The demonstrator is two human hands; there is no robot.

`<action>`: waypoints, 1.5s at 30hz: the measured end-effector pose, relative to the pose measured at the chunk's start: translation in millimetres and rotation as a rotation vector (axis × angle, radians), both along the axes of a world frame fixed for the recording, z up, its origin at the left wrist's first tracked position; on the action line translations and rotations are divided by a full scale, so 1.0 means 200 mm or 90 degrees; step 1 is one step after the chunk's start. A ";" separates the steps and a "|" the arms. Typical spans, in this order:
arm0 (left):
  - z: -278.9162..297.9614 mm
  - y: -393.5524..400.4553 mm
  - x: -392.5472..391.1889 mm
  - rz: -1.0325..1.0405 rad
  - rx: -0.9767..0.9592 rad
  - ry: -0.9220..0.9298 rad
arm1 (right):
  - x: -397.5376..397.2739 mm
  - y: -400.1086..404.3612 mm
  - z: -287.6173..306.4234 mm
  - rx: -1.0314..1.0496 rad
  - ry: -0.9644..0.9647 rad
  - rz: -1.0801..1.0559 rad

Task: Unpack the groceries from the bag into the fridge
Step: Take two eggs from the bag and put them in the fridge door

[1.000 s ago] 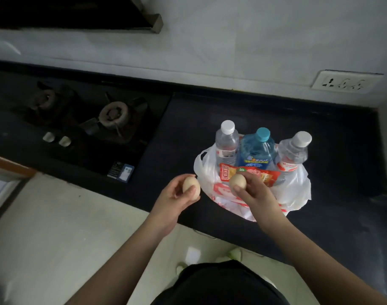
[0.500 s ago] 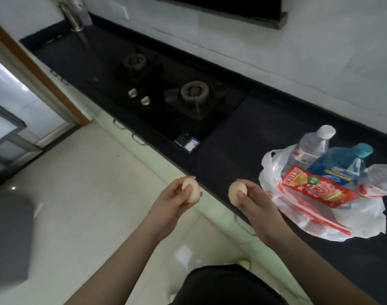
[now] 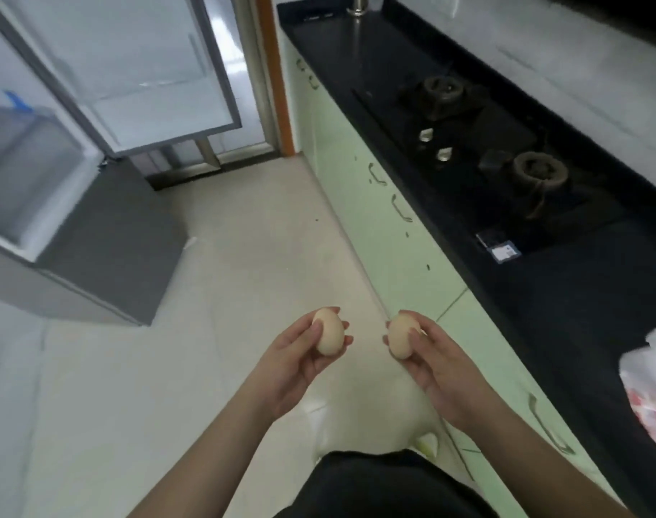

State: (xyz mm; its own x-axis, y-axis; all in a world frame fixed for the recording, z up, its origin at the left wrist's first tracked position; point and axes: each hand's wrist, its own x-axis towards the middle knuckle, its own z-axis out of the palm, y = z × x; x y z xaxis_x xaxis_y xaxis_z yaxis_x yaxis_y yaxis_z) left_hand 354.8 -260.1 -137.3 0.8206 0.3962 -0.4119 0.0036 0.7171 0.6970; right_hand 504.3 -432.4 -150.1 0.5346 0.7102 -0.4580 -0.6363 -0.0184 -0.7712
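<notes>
Turned away from the counter now: the bag (image 3: 651, 383) has slid to the right edge of view and the fridge (image 3: 76, 151) has come in at upper left.

The left hand (image 3: 300, 362) is closed around one egg (image 3: 329, 332), the right hand (image 3: 436, 362) around the other egg (image 3: 401, 336), both held over the floor, near each other but apart. Each egg stands roughly upright, long axis pointing up and away from the person. Best carried with a cupped, gentle grip, kept from knocking together, and walked steadily to the fridge, whose door appears open.
</notes>
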 end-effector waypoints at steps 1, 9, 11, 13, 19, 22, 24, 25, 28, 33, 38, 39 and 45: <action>0.01 0.05 -0.08 0.026 0.010 0.001 | -0.04 0.08 0.01 0.013 0.022 0.021; 0.08 0.29 -0.57 0.256 0.053 -0.004 | -0.28 0.60 0.08 0.058 0.092 0.246; 0.09 0.32 -0.63 0.299 0.052 -0.005 | -0.30 0.71 0.08 0.057 0.099 0.299; 0.09 0.35 -0.64 0.336 0.047 -0.007 | -0.31 0.81 0.08 0.062 0.109 0.332; 0.09 0.50 -0.56 0.411 0.054 0.029 | -0.25 1.10 0.08 0.084 0.157 0.388; 0.11 0.61 -0.49 0.431 0.055 0.037 | -0.17 1.25 0.10 0.075 0.187 0.390; 0.13 0.69 -0.44 0.438 0.058 0.034 | -0.11 1.34 0.11 0.069 0.199 0.392; 0.14 0.73 -0.42 0.441 0.062 0.033 | -0.09 1.38 0.11 0.073 0.204 0.398; 0.16 0.81 -0.37 0.463 0.066 0.028 | -0.03 1.53 0.12 0.097 0.226 0.430; 0.17 0.92 -0.35 0.495 0.064 0.030 | -0.04 1.75 0.12 0.121 0.240 0.474; 0.15 1.09 -0.43 0.538 0.056 0.026 | -0.11 2.00 0.13 0.138 0.243 0.506; 0.15 1.14 -0.45 0.544 0.057 0.029 | -0.14 2.05 0.12 0.140 0.239 0.512; 0.12 1.49 -0.60 0.573 0.062 0.019 | -0.32 2.40 0.12 0.128 0.211 0.516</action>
